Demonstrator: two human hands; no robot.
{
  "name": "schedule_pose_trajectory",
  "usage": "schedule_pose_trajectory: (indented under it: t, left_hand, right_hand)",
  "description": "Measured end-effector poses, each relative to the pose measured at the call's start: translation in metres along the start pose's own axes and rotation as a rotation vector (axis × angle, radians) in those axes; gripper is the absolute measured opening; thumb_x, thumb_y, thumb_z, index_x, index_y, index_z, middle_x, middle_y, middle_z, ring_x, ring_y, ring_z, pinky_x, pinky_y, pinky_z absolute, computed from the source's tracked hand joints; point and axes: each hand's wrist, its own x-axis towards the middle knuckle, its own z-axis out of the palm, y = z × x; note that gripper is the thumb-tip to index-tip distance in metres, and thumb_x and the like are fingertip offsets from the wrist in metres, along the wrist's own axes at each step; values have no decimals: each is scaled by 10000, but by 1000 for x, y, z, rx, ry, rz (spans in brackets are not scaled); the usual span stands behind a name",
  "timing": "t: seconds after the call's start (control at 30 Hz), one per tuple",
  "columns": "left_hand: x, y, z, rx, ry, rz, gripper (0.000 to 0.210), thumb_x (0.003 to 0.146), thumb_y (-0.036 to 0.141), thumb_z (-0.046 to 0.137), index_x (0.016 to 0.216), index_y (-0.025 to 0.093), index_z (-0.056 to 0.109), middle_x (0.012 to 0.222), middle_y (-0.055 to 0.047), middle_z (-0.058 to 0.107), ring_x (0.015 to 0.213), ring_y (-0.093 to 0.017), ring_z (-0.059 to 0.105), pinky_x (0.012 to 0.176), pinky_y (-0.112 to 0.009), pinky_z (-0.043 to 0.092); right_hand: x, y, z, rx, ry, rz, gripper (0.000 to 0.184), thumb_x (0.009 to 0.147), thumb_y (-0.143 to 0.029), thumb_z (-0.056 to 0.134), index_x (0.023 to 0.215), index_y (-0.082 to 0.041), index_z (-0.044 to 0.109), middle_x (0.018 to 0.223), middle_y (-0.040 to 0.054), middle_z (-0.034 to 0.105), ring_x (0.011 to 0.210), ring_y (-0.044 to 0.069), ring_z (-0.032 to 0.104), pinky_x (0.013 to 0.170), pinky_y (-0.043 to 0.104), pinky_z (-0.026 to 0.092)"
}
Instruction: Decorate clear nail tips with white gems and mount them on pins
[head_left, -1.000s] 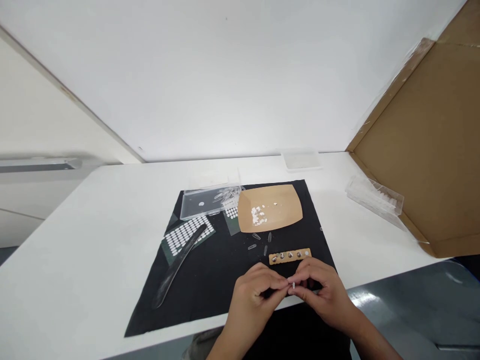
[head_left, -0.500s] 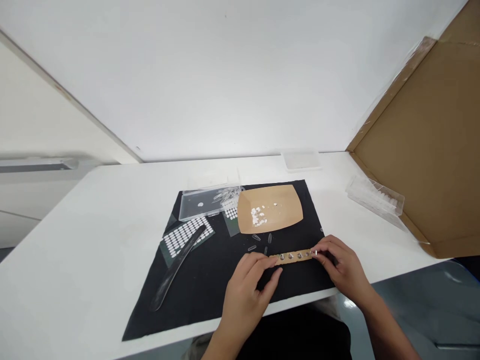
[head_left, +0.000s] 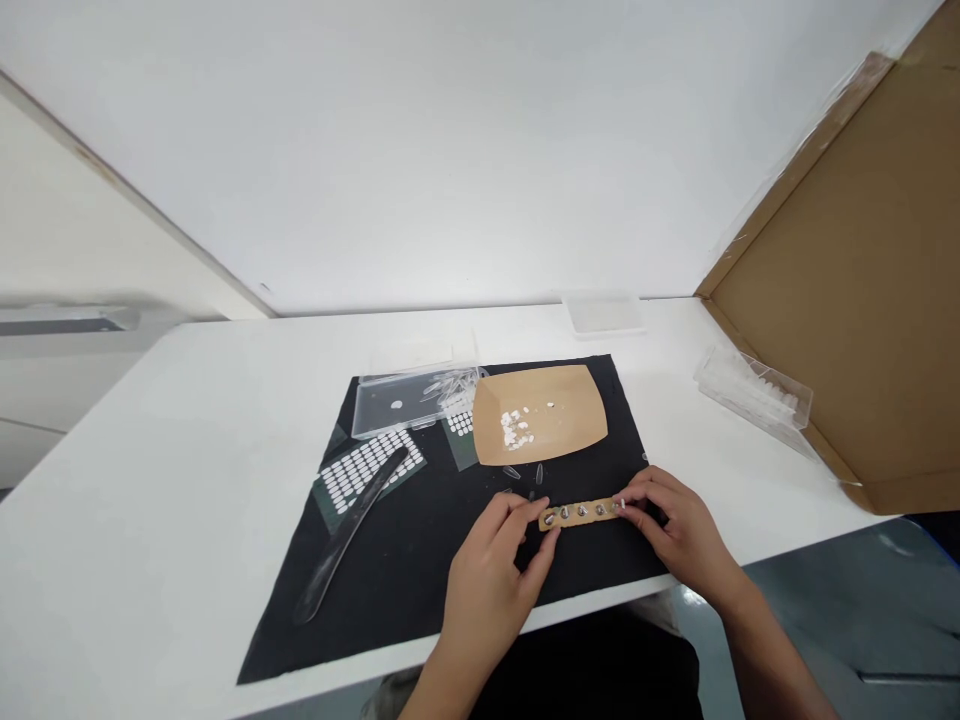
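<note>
A short tan strip with a row of small shiny metal holders lies on the black mat near its front edge. My left hand grips the strip's left end between thumb and forefinger. At the strip's right end, my right hand pinches a small pale, shiny piece over the last holder; its exact kind is too small to tell. Just behind the strip lie several loose clear nail tips. Farther back stands a brown paper tray with small white bits in it.
On the left lie a dark curved nail file and sheets of white oval stickers. Behind them is a clear plastic box holding clear nail tips. Another clear box stands at right beside a large cardboard sheet.
My left fingers have shifted to the very end of the strip, uncovering its leftmost holder. My right hand has moved slightly left, still pinching the small piece. The camera view has shifted a little.
</note>
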Motion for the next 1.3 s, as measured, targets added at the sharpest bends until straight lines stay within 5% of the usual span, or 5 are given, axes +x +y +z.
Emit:
schedule_pose_trajectory:
  t: [0.73, 1.3]
  left_hand:
    - [1, -1, 0, 20, -11, 1, 155, 1003, 266, 657, 1111, 209, 753, 1027, -63, 683, 782, -161, 701, 700, -271, 614]
    - [1, -2, 0, -97, -11, -9, 168, 1017, 222, 648, 1138, 227, 765, 1077, -52, 693, 754, -124, 674, 706, -253, 596]
  right_hand:
    - [4, -2, -4, 24, -52, 5, 142, 1044, -306, 622, 1052, -278, 761, 1015, 42, 693, 866, 189, 683, 747, 318, 555]
    - [-1, 2, -1, -81, -56, -72, 246, 1008, -305, 677, 1252, -310, 707, 1085, 38, 663, 859, 180, 665, 759, 330, 585]
